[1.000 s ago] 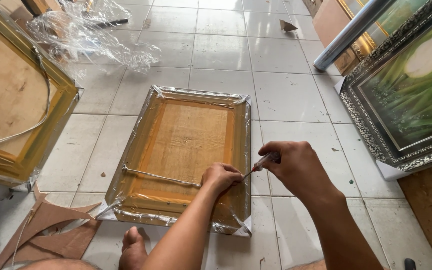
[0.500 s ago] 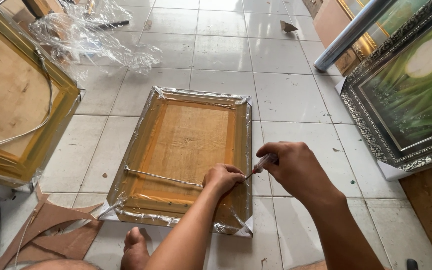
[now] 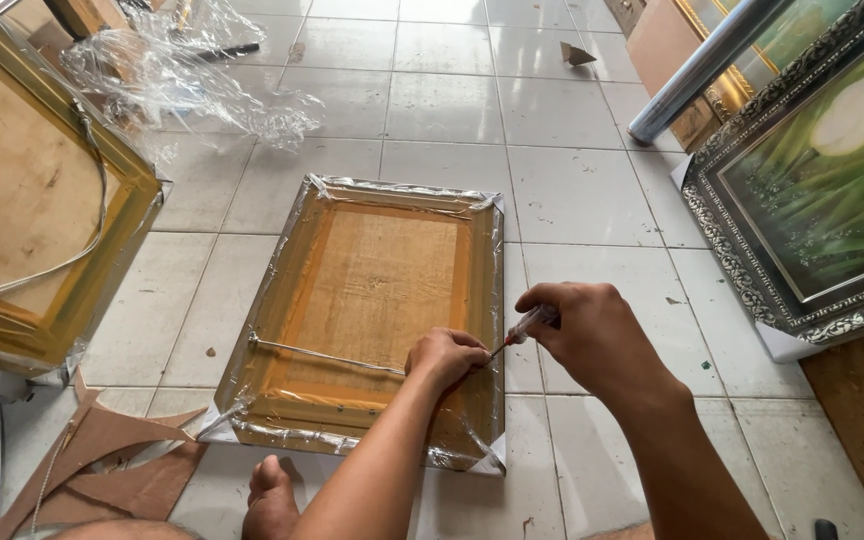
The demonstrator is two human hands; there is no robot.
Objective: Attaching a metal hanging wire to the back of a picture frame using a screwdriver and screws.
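A picture frame point(image 3: 372, 290) lies face down on the tiled floor, wrapped in clear plastic film, its brown backing up. A hanging wire point(image 3: 322, 355) runs across its lower part. My left hand point(image 3: 447, 357) pinches the wire's right end at the frame's right rail. My right hand point(image 3: 592, 335) holds a screwdriver point(image 3: 522, 328) with a clear handle, its tip pointing left at the spot under my left fingers.
A larger gold frame point(image 3: 42, 220) leans at the left with a cord on its back. Crumpled plastic film point(image 3: 187, 80) lies beyond it. An ornate framed painting point(image 3: 812, 200) and a film roll point(image 3: 702, 70) stand at the right. Cardboard corner pieces point(image 3: 112, 465) and my bare foot point(image 3: 272, 495) are near.
Both hands stay at the same place on the frame's right rail, with only a slight shift of the screwdriver hand.
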